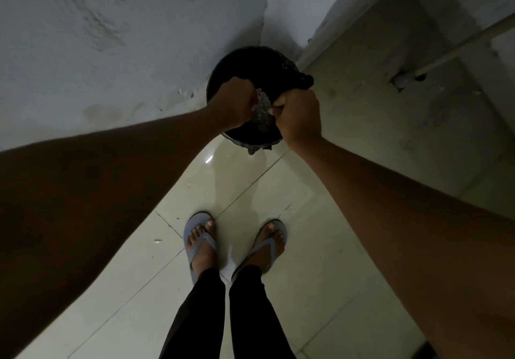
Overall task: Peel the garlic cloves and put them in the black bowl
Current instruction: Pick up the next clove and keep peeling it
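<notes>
The light is dim. A round black container stands on the floor against the wall, and a bunched black liner hangs over its right rim. Both my hands are directly above its opening. My left hand and my right hand have their fingers curled round a grey speckled, crumpled-looking thing held between them. I cannot tell what this thing is. No garlic cloves are visible, and the inside of the container is too dark to see.
My feet in grey flip-flops stand on pale glossy floor tiles just in front of the container. A stained white wall rises on the left. On the right are a recessed corner and a pipe.
</notes>
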